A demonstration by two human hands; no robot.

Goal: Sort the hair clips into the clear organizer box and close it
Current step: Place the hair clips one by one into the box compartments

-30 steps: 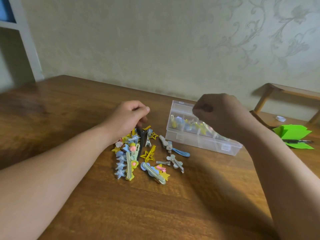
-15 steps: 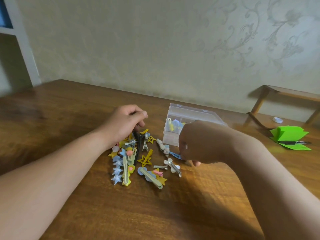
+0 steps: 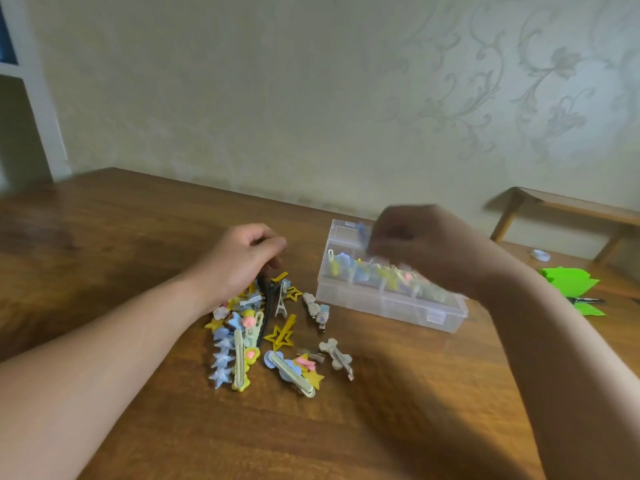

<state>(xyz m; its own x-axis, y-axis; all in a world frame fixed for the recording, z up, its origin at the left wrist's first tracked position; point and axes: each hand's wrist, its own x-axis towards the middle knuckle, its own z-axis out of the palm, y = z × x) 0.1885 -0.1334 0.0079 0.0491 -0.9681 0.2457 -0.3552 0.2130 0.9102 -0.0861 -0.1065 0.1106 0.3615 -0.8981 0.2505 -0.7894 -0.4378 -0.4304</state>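
on the worktop [image 3: 138, 237], roughly midway: clear organizer box [image 3: 388, 303] open, part-filled, beside loose hair clips [image 3: 277, 337]; left hand [image 3: 242, 261] fingers curled into them, hold hidden; right hand [image 3: 426, 247] fingers blurred, seemingly pinching a blue clip [image 3: 362, 229] above the box.

Dim, warm indoor light with soft shadows across the tabletop [image 3: 398, 410]. The right hand [image 3: 419, 247] is smeared by motion blur. Wide-angle distortion bends the edges.
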